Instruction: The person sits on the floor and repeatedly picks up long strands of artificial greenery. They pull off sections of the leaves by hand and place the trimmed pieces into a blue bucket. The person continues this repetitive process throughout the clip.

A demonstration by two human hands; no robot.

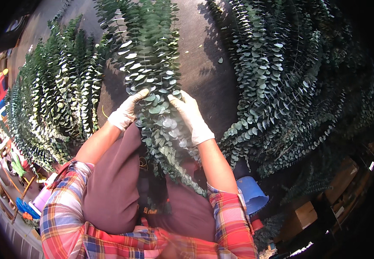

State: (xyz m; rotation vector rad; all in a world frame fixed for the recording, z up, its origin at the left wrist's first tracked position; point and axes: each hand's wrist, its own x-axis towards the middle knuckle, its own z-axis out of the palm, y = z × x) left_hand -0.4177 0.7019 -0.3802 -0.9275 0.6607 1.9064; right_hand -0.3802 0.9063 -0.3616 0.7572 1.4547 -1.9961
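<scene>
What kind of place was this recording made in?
Likely a work area for cut greenery, perhaps at a grower's: a left heap and right heap of leafy stems flank the held bunch, and a cardboard box stands nearby.

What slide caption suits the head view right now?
Gloved left grip and right grip hold a leafy bunch between a left pile and a right pile.

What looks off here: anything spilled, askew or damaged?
Only minor things: a loose leaf lies on the dark surface, apart from the middle bundle that the left hand and right hand hold. The blue bucket on the person's right looks tilted, though fisheye bending may explain that. Nothing else stands out.
</scene>
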